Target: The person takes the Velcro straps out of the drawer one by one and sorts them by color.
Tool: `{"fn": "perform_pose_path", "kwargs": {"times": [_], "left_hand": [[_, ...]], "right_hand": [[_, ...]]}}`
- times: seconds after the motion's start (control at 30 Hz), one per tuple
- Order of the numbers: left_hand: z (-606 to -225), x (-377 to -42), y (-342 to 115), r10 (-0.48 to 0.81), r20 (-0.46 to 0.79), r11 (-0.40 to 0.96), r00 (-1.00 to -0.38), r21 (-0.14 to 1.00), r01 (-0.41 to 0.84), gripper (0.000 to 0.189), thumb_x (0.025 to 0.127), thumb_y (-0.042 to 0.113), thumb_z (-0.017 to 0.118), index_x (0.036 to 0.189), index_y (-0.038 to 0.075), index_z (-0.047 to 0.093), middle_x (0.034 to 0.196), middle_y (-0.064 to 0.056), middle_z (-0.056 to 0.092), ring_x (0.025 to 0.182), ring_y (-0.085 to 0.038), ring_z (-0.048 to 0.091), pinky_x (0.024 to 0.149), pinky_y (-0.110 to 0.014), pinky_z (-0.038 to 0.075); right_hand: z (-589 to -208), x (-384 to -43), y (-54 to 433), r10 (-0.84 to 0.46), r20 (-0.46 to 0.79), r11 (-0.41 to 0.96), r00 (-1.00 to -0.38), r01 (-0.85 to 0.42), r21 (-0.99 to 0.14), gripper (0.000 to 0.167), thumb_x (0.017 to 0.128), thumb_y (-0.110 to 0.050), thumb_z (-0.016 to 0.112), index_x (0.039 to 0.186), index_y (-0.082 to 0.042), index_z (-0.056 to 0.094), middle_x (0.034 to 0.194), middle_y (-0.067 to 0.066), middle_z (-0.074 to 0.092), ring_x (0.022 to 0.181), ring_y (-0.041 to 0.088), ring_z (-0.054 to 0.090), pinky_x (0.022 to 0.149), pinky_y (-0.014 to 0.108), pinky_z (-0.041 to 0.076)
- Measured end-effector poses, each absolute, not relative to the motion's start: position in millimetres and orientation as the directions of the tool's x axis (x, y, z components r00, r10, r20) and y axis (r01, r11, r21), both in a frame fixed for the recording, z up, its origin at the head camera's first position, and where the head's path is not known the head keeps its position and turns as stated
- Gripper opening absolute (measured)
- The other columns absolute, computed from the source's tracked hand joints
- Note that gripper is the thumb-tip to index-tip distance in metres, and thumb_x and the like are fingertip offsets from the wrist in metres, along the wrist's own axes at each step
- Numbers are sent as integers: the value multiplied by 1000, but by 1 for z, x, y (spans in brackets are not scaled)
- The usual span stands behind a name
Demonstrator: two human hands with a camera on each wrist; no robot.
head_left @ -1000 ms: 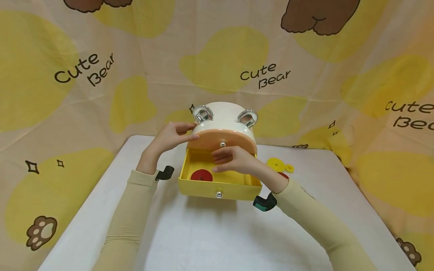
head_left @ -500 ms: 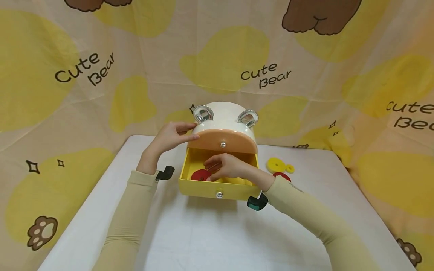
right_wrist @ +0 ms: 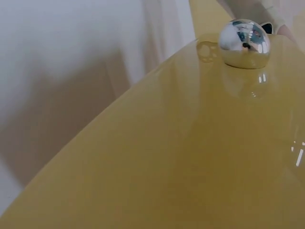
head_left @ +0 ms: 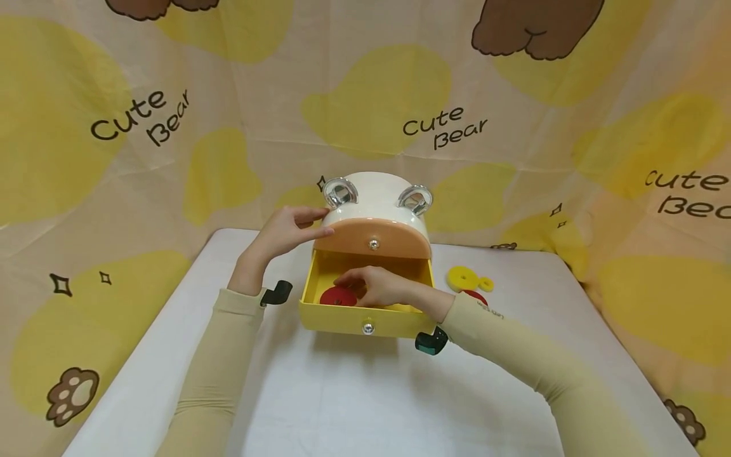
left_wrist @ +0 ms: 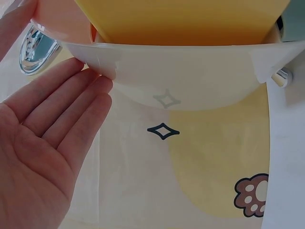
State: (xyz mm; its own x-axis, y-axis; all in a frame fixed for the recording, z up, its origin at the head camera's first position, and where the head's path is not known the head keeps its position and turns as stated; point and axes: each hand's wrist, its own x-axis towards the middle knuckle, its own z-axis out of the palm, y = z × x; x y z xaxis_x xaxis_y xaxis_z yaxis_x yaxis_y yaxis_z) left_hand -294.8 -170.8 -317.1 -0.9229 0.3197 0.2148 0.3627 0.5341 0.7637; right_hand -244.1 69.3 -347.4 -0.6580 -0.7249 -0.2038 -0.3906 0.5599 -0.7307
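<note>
A white bear-eared drawer box (head_left: 377, 193) stands on the table with its yellow lower drawer (head_left: 337, 318) pulled out. My left hand (head_left: 283, 233) touches the box's left side, fingers straight and thumb at the front edge; the left wrist view shows those fingertips on the white shell (left_wrist: 181, 71). Inside the drawer, my right hand (head_left: 384, 287) is at a red disc (head_left: 335, 296), with curved fingers over its far side and the thumb by its right edge. I cannot tell whether they pinch it. The right wrist view shows only the drawer's yellow front (right_wrist: 157, 152) and silver knob (right_wrist: 244, 45).
To the right of the box lie a yellow disc (head_left: 460, 278), a small yellow ring (head_left: 485, 284) and another red disc (head_left: 476, 296), partly behind the right forearm. The orange upper drawer (head_left: 354, 238) is closed. A printed cloth (head_left: 365, 101) hangs behind the table (head_left: 342, 406).
My right hand has moved left and down into the drawer, up to the red disc, its fingers drawing in around it. My left hand has stayed at the box's side.
</note>
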Motion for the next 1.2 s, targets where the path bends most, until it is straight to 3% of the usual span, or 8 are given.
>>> {"fn": "perform_pose_path", "kwargs": {"times": [0.53, 0.87, 1.2], "left_hand": [[-317, -295, -171, 324, 227, 524, -918, 765, 374, 63, 74, 55, 74, 126, 21, 63, 130, -2, 60, 120, -27, 56, 101, -41, 47], [-318, -295, -172, 323, 223, 527, -920, 765, 371, 64, 74, 55, 75, 127, 20, 63, 130, -3, 60, 120, -32, 55, 101, -43, 47], [-317, -295, -170, 317, 229, 530, -920, 762, 372, 63, 73, 55, 75, 124, 21, 65, 128, -2, 62, 118, -27, 58, 100, -41, 49]], "right_hand": [[-349, -241, 66, -728, -162, 574, -666, -463, -675, 57, 79, -3, 74, 132, -9, 55, 121, 3, 63, 106, 18, 58, 98, 34, 50], [-344, -242, 70, -672, -156, 645, -724, -468, -604, 54, 77, -18, 79, 127, -12, 58, 118, 1, 64, 105, 16, 59, 95, 30, 50], [-330, -239, 81, -638, -100, 627, -764, -439, -644, 55, 73, -24, 83, 122, -13, 60, 116, -2, 64, 108, 14, 59, 93, 28, 52]]}}
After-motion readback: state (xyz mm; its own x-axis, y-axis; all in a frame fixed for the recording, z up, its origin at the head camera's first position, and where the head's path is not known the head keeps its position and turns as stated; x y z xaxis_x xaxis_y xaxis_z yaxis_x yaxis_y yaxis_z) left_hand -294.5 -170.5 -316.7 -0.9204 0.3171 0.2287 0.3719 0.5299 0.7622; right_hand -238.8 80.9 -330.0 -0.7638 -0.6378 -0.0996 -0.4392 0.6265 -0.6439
